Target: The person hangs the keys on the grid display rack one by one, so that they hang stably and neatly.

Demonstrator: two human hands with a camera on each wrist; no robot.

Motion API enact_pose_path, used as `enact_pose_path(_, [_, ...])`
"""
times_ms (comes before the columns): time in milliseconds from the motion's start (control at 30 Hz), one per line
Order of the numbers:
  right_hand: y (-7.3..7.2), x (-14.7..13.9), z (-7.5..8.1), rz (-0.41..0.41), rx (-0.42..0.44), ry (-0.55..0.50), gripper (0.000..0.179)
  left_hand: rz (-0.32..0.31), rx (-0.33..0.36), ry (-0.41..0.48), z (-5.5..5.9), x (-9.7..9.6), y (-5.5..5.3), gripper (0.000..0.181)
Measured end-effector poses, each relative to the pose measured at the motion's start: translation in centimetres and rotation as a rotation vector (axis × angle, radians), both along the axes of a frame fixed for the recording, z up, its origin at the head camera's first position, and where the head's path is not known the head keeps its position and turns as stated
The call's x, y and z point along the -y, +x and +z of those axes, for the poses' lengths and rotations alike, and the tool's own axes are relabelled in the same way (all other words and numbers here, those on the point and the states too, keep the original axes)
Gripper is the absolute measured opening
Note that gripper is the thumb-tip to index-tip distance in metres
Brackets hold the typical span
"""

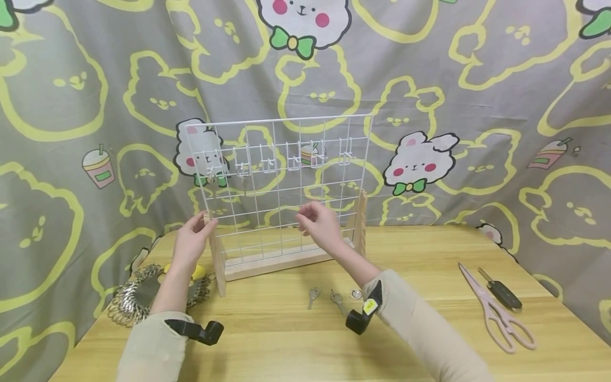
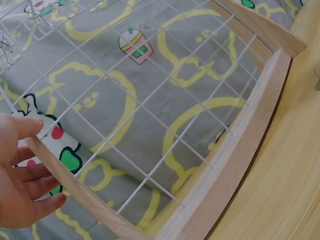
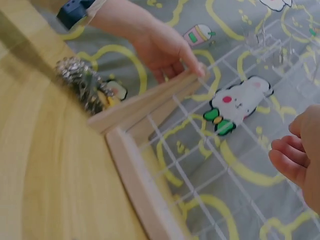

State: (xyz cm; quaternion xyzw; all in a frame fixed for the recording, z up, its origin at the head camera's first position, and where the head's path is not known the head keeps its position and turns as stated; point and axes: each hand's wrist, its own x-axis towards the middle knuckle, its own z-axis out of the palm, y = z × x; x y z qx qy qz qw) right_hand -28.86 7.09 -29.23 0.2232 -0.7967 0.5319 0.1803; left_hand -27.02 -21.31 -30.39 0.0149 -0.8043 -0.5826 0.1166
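A white wire grid rack [image 1: 280, 212] stands on a wooden base with several clear hooks [image 1: 293, 163] across its upper part. Keys [image 1: 245, 184] hang from the two leftmost hooks. My left hand [image 1: 193, 239] grips the top of the left wooden post [image 2: 82, 197], thumb on the near side and fingers behind. In front of the grid's lower right half, my right hand [image 1: 321, 225] is raised with loosely curled fingers; nothing shows in it. In the right wrist view its fingers [image 3: 290, 155] are partly cut off. Below it on the table lie a key [image 1: 313, 297], another key [image 1: 338, 301] and a small metal ring [image 1: 356, 294].
Left of the rack lies a bunch of metal rings [image 1: 131, 297] with a yellow part [image 1: 198, 271], partly behind my left forearm. Pink scissors [image 1: 496, 313] and a black car key [image 1: 504, 294] lie at the right. A patterned cloth [image 1: 429, 69] hangs behind the table [image 1: 267, 334].
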Motion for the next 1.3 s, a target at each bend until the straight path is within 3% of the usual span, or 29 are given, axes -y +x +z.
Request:
enact_pose_path(200, [0.6, -2.3, -2.3, -0.028, 0.095, 0.029, 0.013, 0.002, 0.017, -0.024, 0.1, 0.0, 0.2, 0.071])
enact_pose_path(433, [1.3, -4.6, -5.2, -0.084, 0.118, 0.145, 0.012, 0.009, 0.036, -0.035, 0.2, -0.1, 0.3, 0.072])
enact_pose_path(567, [1.9, -5.7, -6.8, -0.076, 0.135, 0.182, 0.009, 0.006, 0.038, -0.032, 0.3, -0.1, 0.3, 0.073])
enact_pose_path(933, [2.9, -7.1, -10.6, 0.02, 0.205, 0.241, 0.017, 0.015, 0.036, -0.029, 0.2, -0.1, 0.1, 0.071])
enact_pose_path(1300, [3.0, -6.5, -12.4, 0.154, 0.215, 0.279, 0.017, 0.019, 0.036, -0.042, 0.1, -0.1, 0.1, 0.074])
